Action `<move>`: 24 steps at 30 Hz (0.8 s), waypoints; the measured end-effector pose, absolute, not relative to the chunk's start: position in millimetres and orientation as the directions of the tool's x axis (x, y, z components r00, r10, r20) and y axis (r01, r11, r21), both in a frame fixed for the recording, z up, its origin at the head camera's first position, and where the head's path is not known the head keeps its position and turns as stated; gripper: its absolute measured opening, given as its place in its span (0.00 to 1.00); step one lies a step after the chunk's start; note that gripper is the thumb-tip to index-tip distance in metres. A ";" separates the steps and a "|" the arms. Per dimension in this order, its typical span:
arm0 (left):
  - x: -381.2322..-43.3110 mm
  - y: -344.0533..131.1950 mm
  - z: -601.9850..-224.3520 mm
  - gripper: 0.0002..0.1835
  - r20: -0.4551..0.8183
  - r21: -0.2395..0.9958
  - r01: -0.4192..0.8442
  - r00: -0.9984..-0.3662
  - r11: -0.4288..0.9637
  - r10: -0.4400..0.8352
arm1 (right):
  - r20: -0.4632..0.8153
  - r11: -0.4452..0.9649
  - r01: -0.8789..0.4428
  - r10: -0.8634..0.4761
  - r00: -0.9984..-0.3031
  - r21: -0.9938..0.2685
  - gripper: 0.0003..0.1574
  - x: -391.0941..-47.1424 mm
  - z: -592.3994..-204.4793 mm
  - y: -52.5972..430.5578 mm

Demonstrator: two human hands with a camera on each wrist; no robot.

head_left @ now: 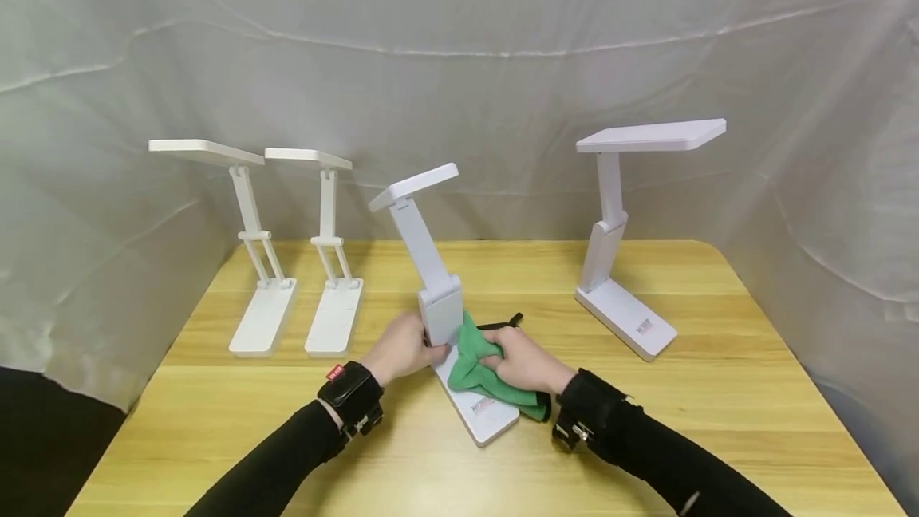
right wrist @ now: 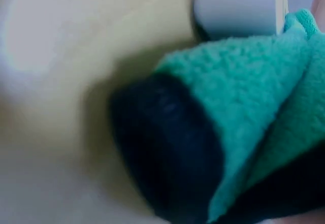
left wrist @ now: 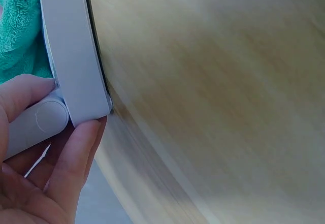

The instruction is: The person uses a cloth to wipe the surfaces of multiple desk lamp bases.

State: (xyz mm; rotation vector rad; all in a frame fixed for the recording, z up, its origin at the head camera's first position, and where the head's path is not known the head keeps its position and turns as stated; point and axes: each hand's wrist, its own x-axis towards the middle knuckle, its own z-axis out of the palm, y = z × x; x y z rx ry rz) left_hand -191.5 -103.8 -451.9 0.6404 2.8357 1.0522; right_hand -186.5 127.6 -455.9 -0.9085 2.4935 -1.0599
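Note:
A white folding desk lamp (head_left: 424, 250) stands in the middle of the table, its base pointing toward the front right. My left hand (head_left: 404, 349) grips the base at its rear, by the hinge. In the left wrist view, the thumb and fingers of that hand (left wrist: 56, 158) close around the end of the base (left wrist: 76, 51). My right hand (head_left: 527, 361) holds a green fluffy cloth (head_left: 477, 365) against the base. Part of the cloth (right wrist: 238, 92) with its black edge hangs past the base in the right wrist view.
Two white desk lamps, one at the far left (head_left: 262, 317) and one beside it (head_left: 334, 317), stand unfolded. A third lamp (head_left: 625, 317) is at the back right. The wooden table (head_left: 718, 421) is backed by a pale hanging sheet (head_left: 502, 62).

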 end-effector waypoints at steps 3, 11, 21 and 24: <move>-192.7 -102.4 -452.0 0.24 0.107 0.640 0.371 -0.910 0.673 0.400 | -0.027 0.532 -0.446 -0.663 -0.748 -0.720 0.27 -174.4 -453.6 138.9; -193.7 -103.4 -452.3 0.22 0.119 0.624 0.385 -0.907 0.680 0.404 | -0.029 0.480 -0.451 -0.708 -0.706 -0.752 0.27 -152.8 -452.1 156.8; -192.2 -101.5 -452.2 0.24 0.115 0.644 0.367 -0.914 0.671 0.389 | -0.030 0.549 -0.445 -0.653 -0.757 -0.707 0.25 -185.0 -453.9 128.4; -190.9 -103.3 -452.2 0.23 0.109 0.655 0.349 -0.921 0.670 0.373 | 0.016 0.549 -0.510 -0.670 -0.743 -0.662 0.25 -164.2 -454.9 137.7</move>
